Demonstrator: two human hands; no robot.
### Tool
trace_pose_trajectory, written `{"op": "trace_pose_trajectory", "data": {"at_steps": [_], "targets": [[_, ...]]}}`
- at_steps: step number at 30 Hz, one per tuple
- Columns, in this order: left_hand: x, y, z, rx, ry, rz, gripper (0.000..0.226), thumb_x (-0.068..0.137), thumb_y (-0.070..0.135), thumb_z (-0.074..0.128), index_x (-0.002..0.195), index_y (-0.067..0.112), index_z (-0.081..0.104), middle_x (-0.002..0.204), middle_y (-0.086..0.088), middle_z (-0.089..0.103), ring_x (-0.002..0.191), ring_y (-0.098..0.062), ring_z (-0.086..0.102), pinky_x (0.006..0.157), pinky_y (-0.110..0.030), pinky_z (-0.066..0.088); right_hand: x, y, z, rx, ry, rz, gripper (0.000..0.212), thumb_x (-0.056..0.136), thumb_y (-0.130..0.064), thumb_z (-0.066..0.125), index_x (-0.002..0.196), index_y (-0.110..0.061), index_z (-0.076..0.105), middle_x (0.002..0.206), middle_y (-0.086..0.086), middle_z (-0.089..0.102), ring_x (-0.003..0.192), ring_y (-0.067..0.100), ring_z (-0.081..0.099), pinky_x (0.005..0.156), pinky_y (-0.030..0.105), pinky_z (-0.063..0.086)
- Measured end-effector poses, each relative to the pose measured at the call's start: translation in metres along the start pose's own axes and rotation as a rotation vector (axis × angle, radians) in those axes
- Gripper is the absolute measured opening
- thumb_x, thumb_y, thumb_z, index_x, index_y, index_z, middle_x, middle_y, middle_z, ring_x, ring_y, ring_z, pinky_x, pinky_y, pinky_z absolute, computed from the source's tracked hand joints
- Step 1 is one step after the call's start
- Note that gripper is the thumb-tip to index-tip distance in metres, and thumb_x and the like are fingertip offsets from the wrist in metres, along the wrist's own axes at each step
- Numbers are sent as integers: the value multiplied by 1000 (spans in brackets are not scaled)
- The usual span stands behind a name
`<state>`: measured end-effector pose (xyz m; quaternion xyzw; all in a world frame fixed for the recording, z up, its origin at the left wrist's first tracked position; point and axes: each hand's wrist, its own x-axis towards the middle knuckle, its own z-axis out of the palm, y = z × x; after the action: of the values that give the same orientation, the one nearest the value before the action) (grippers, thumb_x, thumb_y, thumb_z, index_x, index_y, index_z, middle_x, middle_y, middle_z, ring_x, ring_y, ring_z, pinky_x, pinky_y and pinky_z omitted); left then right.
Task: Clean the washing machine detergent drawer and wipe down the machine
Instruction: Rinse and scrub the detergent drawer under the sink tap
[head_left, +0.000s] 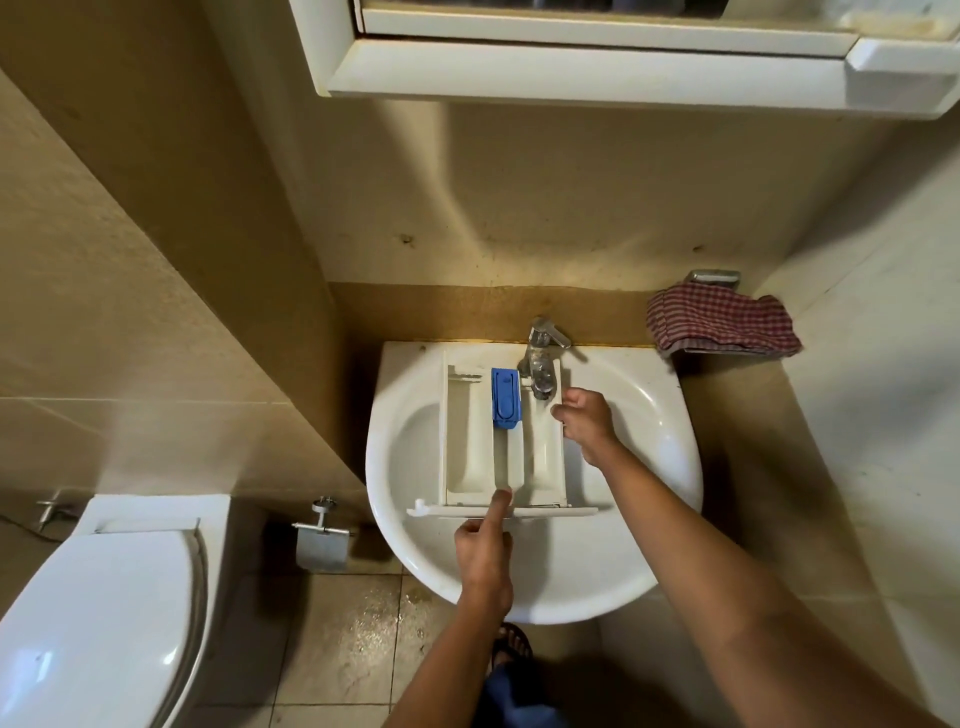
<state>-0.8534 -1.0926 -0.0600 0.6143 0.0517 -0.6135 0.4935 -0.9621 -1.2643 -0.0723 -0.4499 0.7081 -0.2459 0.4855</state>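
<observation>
Detergent drawer (470, 441) lies lengthwise, back toward tap (543, 358); left hand (483, 556), right hand (587, 415) both grip it.

The left hand (483, 551) shows one digit over the detergent drawer (467, 441) front panel; the rest lie hidden beneath. The right hand (587, 415) fingertips vanish behind the drawer's right wall. Blue insert (505, 397) markings are too small to read, and the toilet (104, 597) is cut off at left and bottom.
</observation>
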Motion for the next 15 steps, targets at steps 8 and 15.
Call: {"op": "trace_pose_trajectory", "data": {"at_steps": [8,15], "targets": [[25,4,-10,-213,-75,-163,33,87,35,65,113,15,61,103,-8,60,102,-23,57,96,-38,45,7,5,-9,-169,71,-87,34,82,5,56,111,22,50,116,33,59,112,44,55,96,50,45],[35,-4,-10,-297,-129,-142,15,75,8,65,87,-1,65,90,-12,64,85,-22,64,85,-30,54,-6,9,-6,-370,97,-327,46,83,9,52,128,1,53,103,20,65,94,31,59,74,21,36]]}}
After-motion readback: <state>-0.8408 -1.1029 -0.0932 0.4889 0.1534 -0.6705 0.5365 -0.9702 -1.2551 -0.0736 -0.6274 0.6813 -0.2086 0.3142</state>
